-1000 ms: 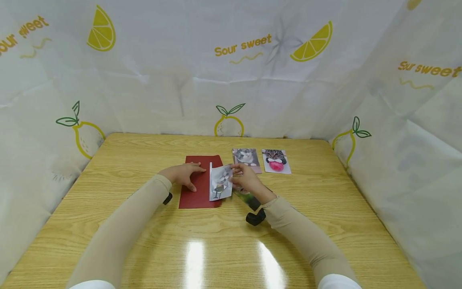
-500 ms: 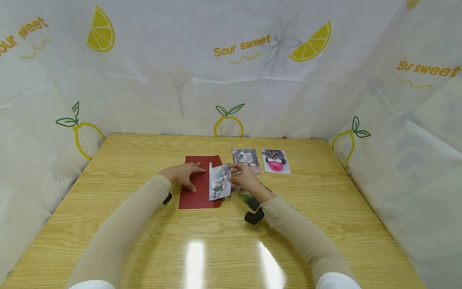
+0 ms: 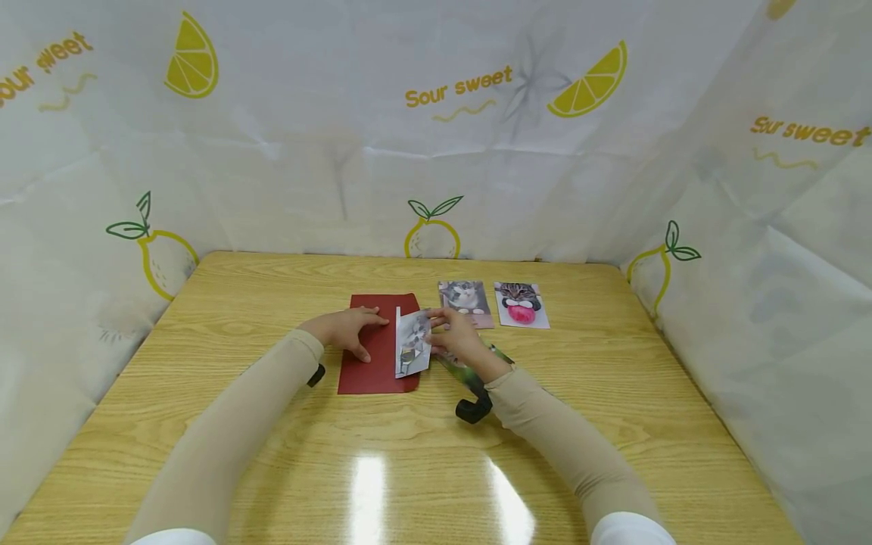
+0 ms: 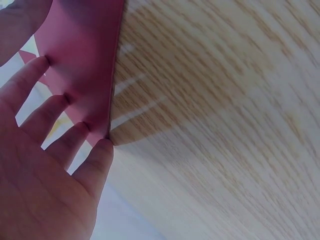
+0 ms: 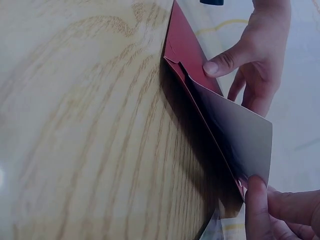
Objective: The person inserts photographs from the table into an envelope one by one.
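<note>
A red envelope (image 3: 365, 375) lies on the table, and my left hand (image 3: 349, 333) presses on it with fingers spread. In the left wrist view the fingertips of my left hand (image 4: 50, 170) touch the red envelope (image 4: 82, 60) along its edge. My right hand (image 3: 465, 339) pinches the right edge of a cat photo card (image 3: 411, 357). In the right wrist view the card (image 5: 240, 132) stands tilted, its far edge at the envelope's mouth (image 5: 181, 70). Thumb and fingers of my right hand (image 5: 265, 210) grip its near corner.
Two cat photo cards, one grey-and-white (image 3: 465, 295) and one with a pink ball (image 3: 521, 304), lie behind my right hand. A greenish card (image 3: 502, 353) is partly hidden under my right wrist. A lemon-print curtain (image 3: 306, 182) borders the wooden table (image 3: 286, 454).
My right hand has moved slightly left with the photo card, and the card looks narrower over the envelope. More of the greenish card shows. My left hand has stayed still.
</note>
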Action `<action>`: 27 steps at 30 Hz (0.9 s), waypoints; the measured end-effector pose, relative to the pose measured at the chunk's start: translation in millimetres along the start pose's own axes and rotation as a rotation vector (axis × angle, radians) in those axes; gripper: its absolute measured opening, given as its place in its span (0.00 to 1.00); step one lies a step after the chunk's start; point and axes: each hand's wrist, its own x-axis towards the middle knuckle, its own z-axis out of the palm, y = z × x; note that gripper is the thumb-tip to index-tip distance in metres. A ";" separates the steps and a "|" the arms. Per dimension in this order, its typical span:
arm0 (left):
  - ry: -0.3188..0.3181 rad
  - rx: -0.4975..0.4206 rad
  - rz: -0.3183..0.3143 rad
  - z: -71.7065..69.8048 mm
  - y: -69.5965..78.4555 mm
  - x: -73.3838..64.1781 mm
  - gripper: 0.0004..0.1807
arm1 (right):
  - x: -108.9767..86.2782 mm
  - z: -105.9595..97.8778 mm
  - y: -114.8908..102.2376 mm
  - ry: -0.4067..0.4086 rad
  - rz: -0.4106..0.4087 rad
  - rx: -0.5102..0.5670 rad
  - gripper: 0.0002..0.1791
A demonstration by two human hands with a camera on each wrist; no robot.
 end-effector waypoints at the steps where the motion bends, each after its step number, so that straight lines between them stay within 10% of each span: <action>1: 0.000 -0.001 -0.001 0.1 -0.1 0.1 0.43 | 0.7 0.6 -0.2 0.003 0.002 -0.002 0.26; 27: -0.002 -0.010 -0.003 -0.4 0.9 0.9 0.43 | 8.4 17.7 -5.5 0.059 0.023 -0.129 0.24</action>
